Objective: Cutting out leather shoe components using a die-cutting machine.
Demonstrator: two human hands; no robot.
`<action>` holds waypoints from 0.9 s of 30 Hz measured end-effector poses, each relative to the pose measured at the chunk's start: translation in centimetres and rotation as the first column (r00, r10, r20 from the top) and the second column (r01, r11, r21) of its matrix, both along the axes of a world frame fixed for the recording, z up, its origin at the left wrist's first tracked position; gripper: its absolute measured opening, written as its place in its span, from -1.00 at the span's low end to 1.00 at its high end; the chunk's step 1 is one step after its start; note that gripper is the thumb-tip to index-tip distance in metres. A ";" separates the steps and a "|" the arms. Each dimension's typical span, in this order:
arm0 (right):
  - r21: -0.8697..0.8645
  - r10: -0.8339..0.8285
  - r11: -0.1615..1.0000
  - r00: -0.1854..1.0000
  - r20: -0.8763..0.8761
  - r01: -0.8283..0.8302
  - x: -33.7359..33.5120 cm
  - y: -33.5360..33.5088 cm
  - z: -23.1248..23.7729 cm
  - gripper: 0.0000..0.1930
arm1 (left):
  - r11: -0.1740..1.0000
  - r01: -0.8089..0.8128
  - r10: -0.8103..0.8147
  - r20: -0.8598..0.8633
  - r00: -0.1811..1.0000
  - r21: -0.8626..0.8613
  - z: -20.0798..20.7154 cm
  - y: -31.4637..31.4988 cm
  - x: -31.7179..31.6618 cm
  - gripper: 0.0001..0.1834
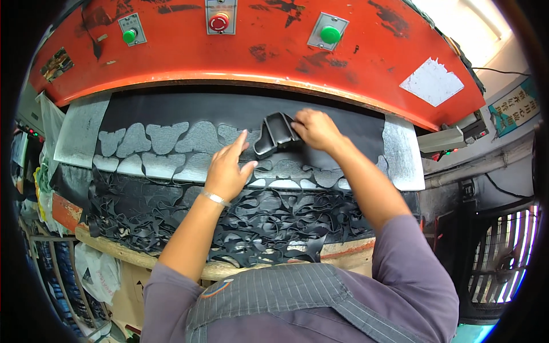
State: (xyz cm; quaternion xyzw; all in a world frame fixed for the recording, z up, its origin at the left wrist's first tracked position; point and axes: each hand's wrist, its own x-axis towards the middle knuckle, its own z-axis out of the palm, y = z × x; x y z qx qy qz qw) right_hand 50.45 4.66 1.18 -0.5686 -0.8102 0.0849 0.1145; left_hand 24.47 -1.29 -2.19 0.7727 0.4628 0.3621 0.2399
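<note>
Pinstriped apron (269, 294) at 6 o'clock; black die (271, 131) just above centre, right hand (318, 128) on it

Clock read from the centre of view. Apron nearest, worn over a purple-grey shirt (409, 251); 2 bare forearms reach up from 7 and 5 o'clock.

Right hand, toward 1 to 2 o'clock: fingers and thumb closed on the die's upper right edge, gripping it. Die is a deep frame with crossbars, at 12 o'clock near centre, over the black sheet (171, 108). Flat or slightly tilted: cannot tell.

Left hand (227, 167), close in at 9 o'clock: open, fingers extended, thumb apart, just beside the die on its 8 to 9 o'clock side. Contact with the sheet: cannot tell. Pale metallic bracelet (215, 198) at that wrist.

Sheet has rows of rounded cut-out gaps, from 10 o'clock across to 5; grey-white board (406, 148) shows at both ends. Heaped black offcuts (269, 214) along the near side, 5 to 8 o'clock.

Orange-red machine beam (286, 57) spans 10 to 2. On it: 1 red button (218, 22) at 11; 2 green buttons (330, 35), near 10:30 and 1; torn white paper (432, 82) at 2.

Fan (503, 257) with dark grille, 4 o'clock. White plastic bag (98, 271), 8 o'clock.
</note>
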 end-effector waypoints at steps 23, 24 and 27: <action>0.265 0.012 0.962 0.963 -0.270 0.063 4.4 -8.5 -6.2 -0.45 | 0.996 -0.059 0.064 -0.077 0.995 0.070 -3.5 1.7 3.1 -0.40; 0.263 0.002 0.963 0.967 -0.253 0.067 4.1 -8.5 -6.1 -0.45 | 0.996 -0.057 0.062 -0.072 0.996 0.075 -3.4 1.7 3.0 -0.40; 0.222 -0.035 0.971 0.977 -0.210 0.083 3.8 -9.2 -4.9 -0.36 | 0.998 -0.043 0.040 -0.052 0.998 -0.046 -2.9 2.1 2.1 -0.41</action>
